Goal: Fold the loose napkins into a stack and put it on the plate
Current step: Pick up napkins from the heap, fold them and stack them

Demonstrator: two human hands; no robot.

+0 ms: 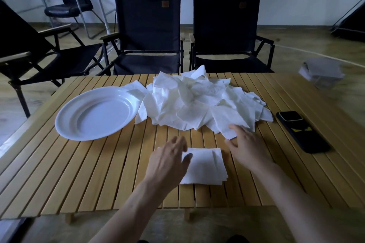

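Note:
A heap of loose white napkins (199, 102) lies across the middle of the slatted wooden table (83, 173). An empty white plate (96, 113) sits to its left, one napkin edge touching its rim. A small folded stack of napkins (207, 165) rests near the table's front edge. My left hand (168, 162) hovers over the stack's left side, fingers spread, holding nothing. My right hand (247, 145) reaches forward, fingertips touching the near corner of a loose napkin (230, 124) at the heap's front; no grip is visible.
A black phone (302, 134) lies on the table to the right of the heap. Two black folding chairs (150, 31) stand behind the table, a third at the left. A grey box (322, 74) sits on the floor at the right.

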